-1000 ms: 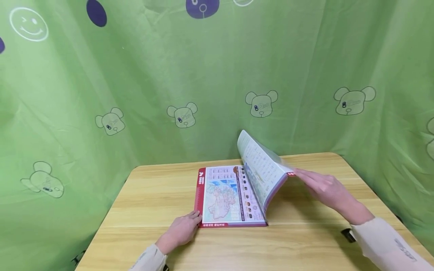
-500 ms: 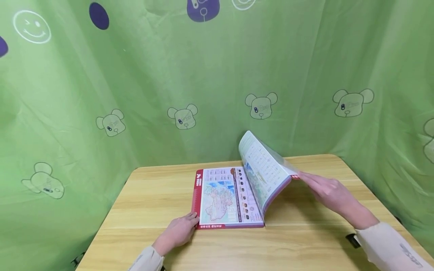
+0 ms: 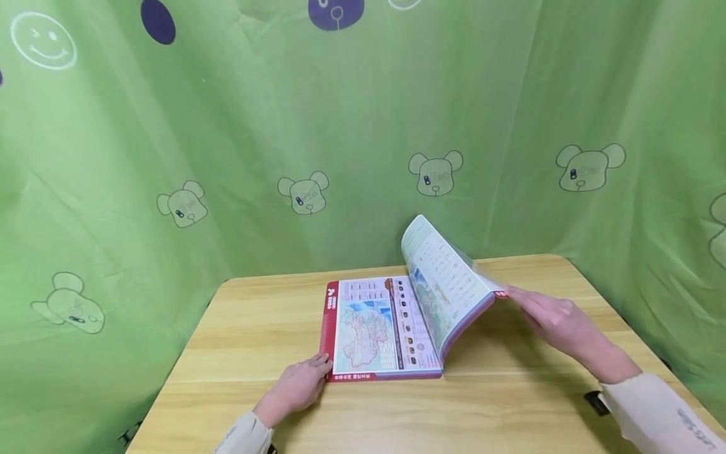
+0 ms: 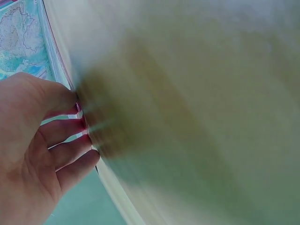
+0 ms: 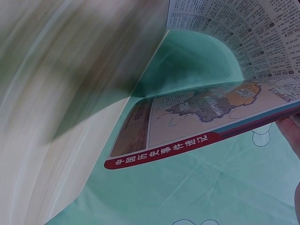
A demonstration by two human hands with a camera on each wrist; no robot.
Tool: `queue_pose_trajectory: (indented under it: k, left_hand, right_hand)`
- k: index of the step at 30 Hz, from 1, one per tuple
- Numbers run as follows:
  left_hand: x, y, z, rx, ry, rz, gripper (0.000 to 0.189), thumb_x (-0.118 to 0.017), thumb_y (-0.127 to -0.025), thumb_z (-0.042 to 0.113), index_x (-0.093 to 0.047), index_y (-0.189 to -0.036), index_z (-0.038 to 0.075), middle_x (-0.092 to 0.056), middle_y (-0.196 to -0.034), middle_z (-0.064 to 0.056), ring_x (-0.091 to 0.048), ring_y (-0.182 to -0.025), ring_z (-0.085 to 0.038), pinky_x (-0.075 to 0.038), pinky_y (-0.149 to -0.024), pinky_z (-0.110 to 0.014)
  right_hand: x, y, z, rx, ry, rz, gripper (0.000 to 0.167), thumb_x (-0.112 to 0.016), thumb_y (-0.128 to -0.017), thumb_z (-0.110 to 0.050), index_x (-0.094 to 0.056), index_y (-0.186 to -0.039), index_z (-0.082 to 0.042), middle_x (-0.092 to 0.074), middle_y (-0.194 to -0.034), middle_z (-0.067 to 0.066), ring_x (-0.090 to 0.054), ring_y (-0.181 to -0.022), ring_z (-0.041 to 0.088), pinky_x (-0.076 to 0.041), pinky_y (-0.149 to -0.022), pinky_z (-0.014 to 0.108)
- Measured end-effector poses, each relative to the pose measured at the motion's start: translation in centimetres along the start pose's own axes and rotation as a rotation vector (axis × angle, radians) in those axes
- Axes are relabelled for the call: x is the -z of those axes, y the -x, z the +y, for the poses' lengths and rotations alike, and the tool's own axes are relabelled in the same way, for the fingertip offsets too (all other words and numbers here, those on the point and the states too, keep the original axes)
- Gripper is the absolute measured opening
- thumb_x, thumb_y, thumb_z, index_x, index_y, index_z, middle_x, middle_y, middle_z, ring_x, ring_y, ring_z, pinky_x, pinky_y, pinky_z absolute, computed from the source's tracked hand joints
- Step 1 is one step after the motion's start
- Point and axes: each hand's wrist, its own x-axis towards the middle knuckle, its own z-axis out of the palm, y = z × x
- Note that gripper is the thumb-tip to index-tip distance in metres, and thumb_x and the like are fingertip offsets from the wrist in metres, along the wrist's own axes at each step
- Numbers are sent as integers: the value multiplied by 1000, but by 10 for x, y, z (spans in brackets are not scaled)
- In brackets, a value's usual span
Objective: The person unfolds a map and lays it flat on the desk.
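Note:
A large red-bordered map booklet (image 3: 365, 334) lies spread on the table, its left part flat with a printed map facing up. The right-hand leaves (image 3: 448, 277) are lifted and bowed, standing slanted above the table. At the lower left corner, my left hand (image 3: 297, 384) rests its fingertips on the red border; in the left wrist view the fingers (image 4: 70, 152) touch the booklet's edge by the tabletop. My right hand (image 3: 561, 321) pinches the near right corner of the raised leaves. Only part of that hand shows in the right wrist view, beside a red cover strip (image 5: 164, 152).
A light wooden table (image 3: 255, 328) carries the booklet. Green cloth (image 3: 363, 126) printed with bear heads hangs directly behind the table and along both sides. The raised leaves come close to the back cloth.
My right hand has shifted slightly right, drawing the raised leaves further over to the right. The flat part and my left hand have slid a little left.

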Motion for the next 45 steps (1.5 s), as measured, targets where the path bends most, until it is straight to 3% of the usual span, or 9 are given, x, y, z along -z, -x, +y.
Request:
queue_pose_trajectory:
  k: [19,27,45]
  left_hand:
    - [-1,5,-11,9,0,12,36,-57,-92,15,-59,-127,6,-53,-133,-14,-51,-122,-29,-46,-96,-43]
    - [1,9,-12,-15,17,34,36,-58,-91,12,-59,-126,3,-54,-132,-16,-52,-120,-30,-46,-95,-43]
    - [1,14,-21,10,22,19,36,-58,-92,13,-59,-126,2,-53,-133,-17,-51,-121,-31,-46,-95,-45]
  right_hand:
    - [3,11,3,-31,13,-14,42,-34,-103,-21,-64,-108,7,-69,-99,17,-67,-75,31,-54,-57,38]
    - [4,14,2,-60,13,-28,44,-33,-103,-24,-64,-108,7,-69,-96,17,-67,-72,31,-54,-55,38]
    - [5,21,6,-49,2,-43,42,-34,-102,-22,-63,-109,8,-69,-95,19,-67,-71,32,-53,-53,39]
